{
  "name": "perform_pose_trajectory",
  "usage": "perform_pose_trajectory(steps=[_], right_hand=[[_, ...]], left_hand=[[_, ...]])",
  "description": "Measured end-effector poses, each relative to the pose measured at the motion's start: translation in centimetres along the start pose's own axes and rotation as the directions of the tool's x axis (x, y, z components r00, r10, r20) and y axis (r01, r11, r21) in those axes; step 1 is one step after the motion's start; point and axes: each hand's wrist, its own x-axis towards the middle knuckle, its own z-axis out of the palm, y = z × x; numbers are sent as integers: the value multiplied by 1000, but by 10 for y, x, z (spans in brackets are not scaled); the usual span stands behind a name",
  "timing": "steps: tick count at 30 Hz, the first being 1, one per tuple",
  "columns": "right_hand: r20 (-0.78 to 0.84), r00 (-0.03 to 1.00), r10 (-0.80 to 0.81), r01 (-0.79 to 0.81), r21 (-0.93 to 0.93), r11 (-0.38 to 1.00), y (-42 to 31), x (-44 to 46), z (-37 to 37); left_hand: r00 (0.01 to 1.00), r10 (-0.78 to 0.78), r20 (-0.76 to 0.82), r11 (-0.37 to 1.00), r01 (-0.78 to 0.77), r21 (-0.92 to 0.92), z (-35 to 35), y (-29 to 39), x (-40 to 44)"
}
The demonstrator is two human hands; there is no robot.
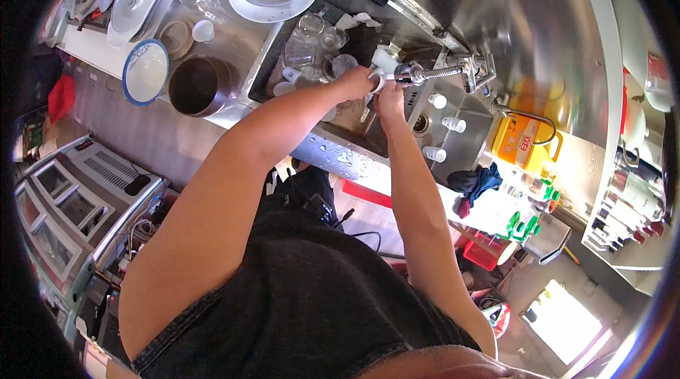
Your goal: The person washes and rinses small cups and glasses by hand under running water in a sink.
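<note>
White cup (378,83) sits between my 2 hands, just beside the faucet (418,76), held there, I judge, to keep its mouth close to the spout. My left hand (356,83) has its fingers closed on it; my right hand (390,101) meets it from the other side, likely to steady it, though I cannot tell how tightly. Right of the faucet, 3 white cups (453,124) sit spaced apart, perhaps so they don't knock. Left of it, glassware (312,23) crowds the basin; farther left are stacked plates (275,10).
</note>
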Motion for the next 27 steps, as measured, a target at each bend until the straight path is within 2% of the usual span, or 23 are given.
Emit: perform_pose_trajectory(steps=[1,2,5,6,7,8,9,11,12,13,14,15,17,18,19,20,21,22,23,24,25,26,27], right_hand=[[75,989,127,-124,-47,991,-10,-4,-6],[143,957,253,-240,-101,965,-22,-6,-13],[215,844,492,-468,-153,870,-39,-3,-19],[163,943,292,-247,-249,936,-36,-4,-19],[141,988,65,-12,-350,937,-35,-2,-16],[239,904,-354,427,-471,772,-20,7,-22],[291,647,-705,697,-600,392,-7,16,-27],[236,495,-836,789,-524,320,-3,24,-24],[243,499,-832,789,-524,320,-10,19,-24],[139,939,-314,343,-403,849,-26,9,-20],[153,916,372,-333,-228,915,-36,4,-18],[154,915,372,-333,-230,914,-36,6,-20],[358,746,562,-522,-209,827,-31,10,-24],[303,840,450,-425,-147,893,-42,-4,-17],[306,839,450,-424,-151,893,-36,-1,-15],[206,965,160,-115,-216,970,-24,7,-15],[128,978,-163,195,-308,931,-4,21,-18],[234,841,-488,540,-434,721,21,47,-29],[309,589,-747,756,-538,373,46,73,-40],[145,912,-384,410,-360,838,12,42,-26],[107,986,125,-115,-92,989,-17,15,-15],[273,924,268,-269,-34,962,-32,3,-17],[270,926,264,-265,-34,964,-37,1,-16]], left_hand=[[985,154,-81,967,-133,215,3,-3,2],[959,284,-9,928,-272,256,1,-17,14],[915,403,-30,829,-351,436,-5,-4,6],[917,398,-35,835,-347,428,-2,-2,6],[985,146,88,989,-148,16,-1,2,7],[953,-42,298,923,151,-353,0,6,9],[956,-46,289,921,153,-359,4,12,7],[910,-308,280,839,398,-372,14,23,3],[957,-186,221,933,243,-264,11,23,2],[957,-188,221,932,245,-268,7,15,4],[996,-4,85,995,-4,95,1,7,7],[976,218,25,860,-205,467,-2,2,8],[976,214,34,822,-199,534,-8,18,-9],[969,247,32,822,-227,522,-5,9,-3],[959,282,30,819,-257,512,-3,1,5],[998,58,5,989,-58,134,3,-5,14],[998,60,5,989,-60,134,7,0,10],[999,26,26,994,-23,-104,10,9,0],[999,-2,53,942,20,-336,12,15,-6],[991,-114,70,967,127,-221,17,-3,12],[991,-115,69,967,128,-220,11,-5,10],[989,145,-14,972,-139,191,1,-3,4],[912,410,15,742,-343,575,-7,4,0]])
